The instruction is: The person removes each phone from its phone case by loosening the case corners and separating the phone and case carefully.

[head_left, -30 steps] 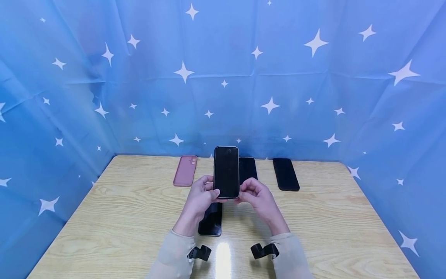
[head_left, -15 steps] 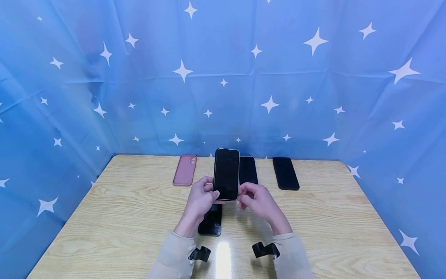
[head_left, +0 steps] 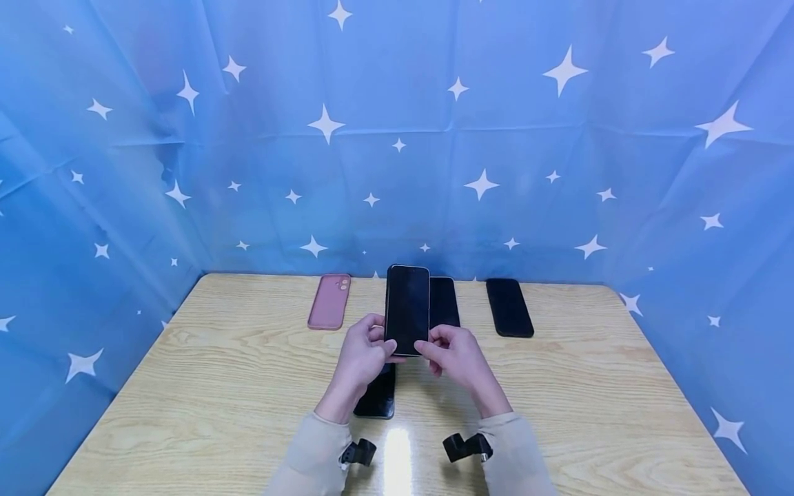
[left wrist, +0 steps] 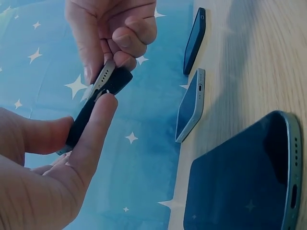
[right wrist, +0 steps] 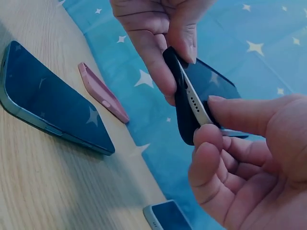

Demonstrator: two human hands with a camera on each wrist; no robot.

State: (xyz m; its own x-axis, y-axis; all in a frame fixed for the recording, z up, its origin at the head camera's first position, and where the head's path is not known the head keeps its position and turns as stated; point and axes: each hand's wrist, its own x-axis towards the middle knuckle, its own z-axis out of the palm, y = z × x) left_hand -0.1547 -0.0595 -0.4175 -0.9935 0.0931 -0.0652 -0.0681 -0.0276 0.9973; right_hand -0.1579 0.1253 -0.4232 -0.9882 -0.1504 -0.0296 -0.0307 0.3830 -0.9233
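Observation:
A dark-screened phone (head_left: 407, 306) is held up over the table, screen facing me. Around it sits a black case (right wrist: 184, 112), whose bottom edge stands away from the phone's silver edge (right wrist: 195, 99) at one corner. My left hand (head_left: 364, 353) holds the phone and case at the lower left, thumb on the front and fingers behind. With thumb and fingers, my right hand (head_left: 457, 357) pinches the phone's lower right corner. In the left wrist view, the silver corner sticks out beside the case (left wrist: 123, 79). The back of the phone is hidden.
Below the left hand lies a dark phone (head_left: 377, 394). Behind the held phone is another phone (head_left: 444, 303) with a light frame. A pink phone case (head_left: 329, 302) lies at back left, and a black phone (head_left: 509, 308) at back right. A starry blue curtain (head_left: 397, 138) borders the table.
My right fingers came off the phone's lower right side, then the thumb came onto its front corner. The held phone has shifted slightly right and down. My left hand keeps its hold.

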